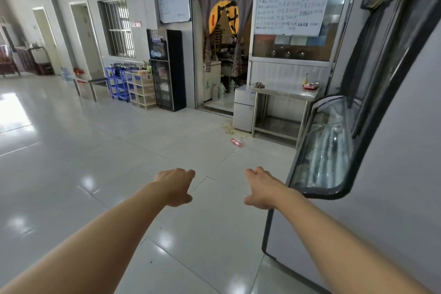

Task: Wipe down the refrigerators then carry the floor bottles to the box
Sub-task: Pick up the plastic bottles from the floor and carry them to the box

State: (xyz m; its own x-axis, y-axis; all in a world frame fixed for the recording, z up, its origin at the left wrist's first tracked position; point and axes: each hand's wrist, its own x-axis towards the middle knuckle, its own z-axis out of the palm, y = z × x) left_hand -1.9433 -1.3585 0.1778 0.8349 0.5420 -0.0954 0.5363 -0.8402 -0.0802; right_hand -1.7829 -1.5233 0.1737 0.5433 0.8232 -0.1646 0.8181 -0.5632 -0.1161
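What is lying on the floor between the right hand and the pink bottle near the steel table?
In the head view, only bare floor tiles separate the right hand from the pink bottle; nothing else lies on that stretch.

Open tiled floor (pixel 119 150) ahead — display fridge (pixel 334 145) rightward

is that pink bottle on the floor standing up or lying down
Lying down. The pink bottle rests on its side on the tiled floor before the steel table, long axis flat along the tiles. Neither hand touches it.
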